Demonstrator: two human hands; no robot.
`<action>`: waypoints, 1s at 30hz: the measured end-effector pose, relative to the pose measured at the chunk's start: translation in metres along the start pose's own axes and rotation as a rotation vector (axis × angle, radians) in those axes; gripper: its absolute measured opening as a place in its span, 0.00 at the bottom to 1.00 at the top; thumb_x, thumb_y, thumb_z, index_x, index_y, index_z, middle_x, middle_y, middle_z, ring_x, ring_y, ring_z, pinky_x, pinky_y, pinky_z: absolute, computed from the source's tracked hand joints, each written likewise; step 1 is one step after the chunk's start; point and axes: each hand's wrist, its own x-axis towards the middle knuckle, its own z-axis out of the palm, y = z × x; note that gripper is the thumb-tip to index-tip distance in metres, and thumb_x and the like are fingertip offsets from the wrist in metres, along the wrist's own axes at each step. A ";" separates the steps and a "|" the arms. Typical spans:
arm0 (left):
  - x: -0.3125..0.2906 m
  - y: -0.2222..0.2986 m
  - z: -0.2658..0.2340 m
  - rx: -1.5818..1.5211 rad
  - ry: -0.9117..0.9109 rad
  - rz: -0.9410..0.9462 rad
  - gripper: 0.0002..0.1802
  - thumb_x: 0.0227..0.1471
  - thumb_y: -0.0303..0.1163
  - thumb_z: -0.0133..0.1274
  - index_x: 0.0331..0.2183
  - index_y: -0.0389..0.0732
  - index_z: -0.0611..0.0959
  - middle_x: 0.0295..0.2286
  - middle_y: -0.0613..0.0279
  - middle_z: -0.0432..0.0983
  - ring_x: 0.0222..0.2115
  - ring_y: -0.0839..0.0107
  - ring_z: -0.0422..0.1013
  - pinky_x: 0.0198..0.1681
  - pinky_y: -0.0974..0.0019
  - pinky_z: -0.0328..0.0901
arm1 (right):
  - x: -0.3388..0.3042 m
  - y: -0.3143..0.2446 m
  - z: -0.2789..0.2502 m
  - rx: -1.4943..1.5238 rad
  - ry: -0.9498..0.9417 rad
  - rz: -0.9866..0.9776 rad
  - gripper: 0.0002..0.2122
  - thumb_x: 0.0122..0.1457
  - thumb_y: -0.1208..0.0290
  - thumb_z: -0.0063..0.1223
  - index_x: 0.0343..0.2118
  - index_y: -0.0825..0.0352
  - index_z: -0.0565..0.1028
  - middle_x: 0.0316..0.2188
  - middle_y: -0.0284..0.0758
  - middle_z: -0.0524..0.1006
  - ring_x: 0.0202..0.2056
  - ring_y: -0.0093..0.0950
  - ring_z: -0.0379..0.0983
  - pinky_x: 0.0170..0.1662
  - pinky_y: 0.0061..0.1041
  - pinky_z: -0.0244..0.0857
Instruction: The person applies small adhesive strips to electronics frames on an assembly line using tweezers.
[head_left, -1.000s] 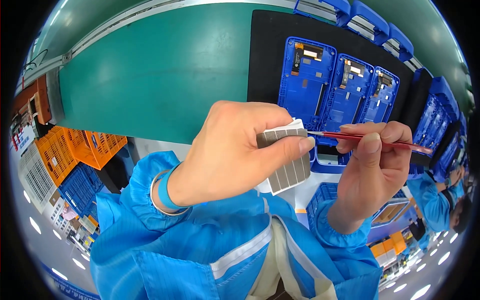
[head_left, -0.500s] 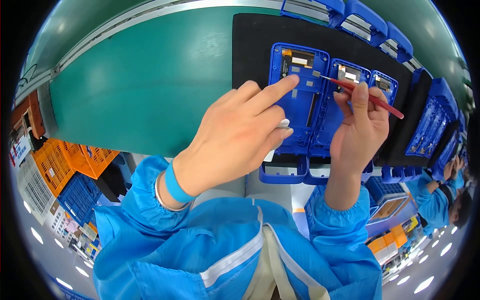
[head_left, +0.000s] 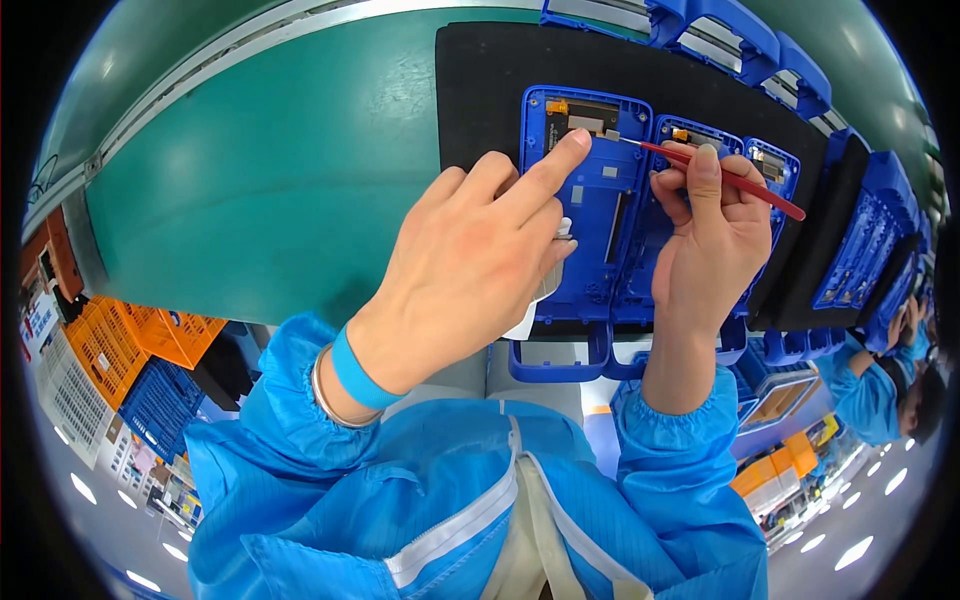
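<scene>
Now nearer 12 o'clock in the case [head_left: 590, 262] than half a second ago: index finger of the left hand [head_left: 470, 250] and, just to its 3 o'clock, the grey pad [head_left: 612, 135] at the tip of the red tweezers [head_left: 780, 200]. Places pad and fingertip right by the label [head_left: 590, 123], at its 6 o'clock edge. Compared with one second ago, when tweezers and sheet [head_left: 528, 320] met above the lap, shows work at the case instead; probably a placing step rather than a picking one. Grips the tweezers between thumb and fingers of the right hand [head_left: 715, 225]; keeps the sheet pinched under the left, index finger alone stretched out toward 1 o'clock. Lies, this case, between 1 and 2 o'clock from the centre of view, on the black mat [head_left: 480, 80]. Hard to make out: tweezer tips, either pinching the pad or merely touching it; fingertip contact, pressing or hovering. Hidden under that finger: a grey square visible half a second ago. Mostly covered by the left hand: the sheet. Partly behind the right hand: the second case [head_left: 645, 250]. Cut off at 1 o'clock: a blue frame [head_left: 764, 57].
</scene>
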 end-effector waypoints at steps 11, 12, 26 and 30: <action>0.000 0.001 -0.001 -0.011 -0.011 -0.012 0.11 0.33 0.29 0.59 0.18 0.36 0.73 0.49 0.64 0.63 0.28 0.67 0.63 0.32 0.68 0.62 | 0.000 -0.001 0.002 -0.025 0.012 0.000 0.08 0.53 0.73 0.52 0.31 0.70 0.66 0.26 0.40 0.75 0.25 0.21 0.72 0.31 0.15 0.68; 0.000 0.001 -0.001 -0.013 -0.011 -0.011 0.11 0.33 0.29 0.59 0.17 0.36 0.73 0.49 0.64 0.63 0.28 0.67 0.62 0.31 0.68 0.62 | 0.000 -0.001 0.003 -0.046 0.010 -0.006 0.08 0.53 0.73 0.52 0.31 0.70 0.66 0.26 0.40 0.75 0.25 0.20 0.72 0.31 0.15 0.68; 0.000 0.002 0.000 0.019 -0.015 -0.008 0.10 0.33 0.29 0.59 0.17 0.37 0.73 0.49 0.65 0.63 0.27 0.68 0.62 0.30 0.69 0.61 | 0.000 0.000 0.004 -0.065 0.025 -0.018 0.08 0.52 0.73 0.52 0.30 0.70 0.66 0.25 0.39 0.75 0.24 0.19 0.72 0.30 0.14 0.68; 0.006 0.006 -0.001 0.042 0.003 0.077 0.10 0.33 0.30 0.59 0.18 0.37 0.74 0.49 0.66 0.63 0.27 0.69 0.62 0.31 0.70 0.59 | 0.000 0.001 0.005 -0.056 0.033 -0.020 0.08 0.52 0.74 0.52 0.30 0.70 0.66 0.26 0.39 0.75 0.24 0.19 0.71 0.30 0.14 0.68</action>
